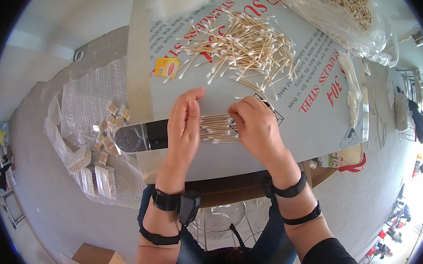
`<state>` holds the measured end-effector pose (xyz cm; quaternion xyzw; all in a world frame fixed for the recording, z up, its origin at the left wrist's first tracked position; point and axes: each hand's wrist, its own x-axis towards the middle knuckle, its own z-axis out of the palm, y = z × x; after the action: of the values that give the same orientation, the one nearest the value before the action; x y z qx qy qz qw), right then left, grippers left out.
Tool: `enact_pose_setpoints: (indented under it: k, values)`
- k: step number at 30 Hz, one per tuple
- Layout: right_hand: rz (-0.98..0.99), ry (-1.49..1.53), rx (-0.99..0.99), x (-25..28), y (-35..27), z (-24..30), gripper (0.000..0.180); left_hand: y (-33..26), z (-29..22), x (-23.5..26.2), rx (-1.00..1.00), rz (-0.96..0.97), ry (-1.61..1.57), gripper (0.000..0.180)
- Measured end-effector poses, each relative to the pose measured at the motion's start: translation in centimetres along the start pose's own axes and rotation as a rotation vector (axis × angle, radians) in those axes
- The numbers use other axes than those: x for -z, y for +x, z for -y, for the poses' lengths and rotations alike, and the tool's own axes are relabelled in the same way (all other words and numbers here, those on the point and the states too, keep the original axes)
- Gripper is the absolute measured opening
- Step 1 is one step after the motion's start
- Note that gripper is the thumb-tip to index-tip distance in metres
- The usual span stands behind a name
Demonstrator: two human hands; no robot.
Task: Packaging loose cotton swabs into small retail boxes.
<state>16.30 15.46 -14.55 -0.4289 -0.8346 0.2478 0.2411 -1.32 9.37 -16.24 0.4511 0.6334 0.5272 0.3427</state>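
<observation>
Alignment of the small row of wooden-stick cotton swabs (pixel 218 128) on the grey counter (pixel 309 125) works best with the left hand (pixel 184 126) flat and released, the right hand (pixel 255 124) loosely curled, squaring tips evenly.

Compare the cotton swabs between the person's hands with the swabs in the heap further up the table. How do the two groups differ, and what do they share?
The row of swabs lies parallel and tight between the left hand and the right hand; the loose heap is scattered, with sticks crossing at all angles. The row is small; the heap holds far more. Both hands touch the row; nothing touches the heap. Both are pale sticks with white tips, lying on the grey sheet.
</observation>
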Motion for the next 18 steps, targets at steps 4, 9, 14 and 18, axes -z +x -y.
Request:
enact_pose_setpoints:
  k: [4,9,14,18]
  values:
    - [-0.192,0.244,-0.119,-0.3,-1.0,0.0,0.015,-0.8,0.1,0.0,0.057,0.022,-0.227,0.053]
    - [-0.156,0.500,-0.213,-1.2,-3.3,1.1,0.031,-1.9,0.4,-0.5,-0.005,0.020,-0.398,0.070]
    - [-0.134,0.681,-0.193,-2.9,-3.3,1.7,0.047,-2.3,-0.1,-1.0,0.015,0.062,-0.505,0.075]
    - [-0.138,0.690,-0.169,-3.4,-3.0,2.0,0.048,-2.3,0.4,-1.5,0.008,0.068,-0.556,0.077]
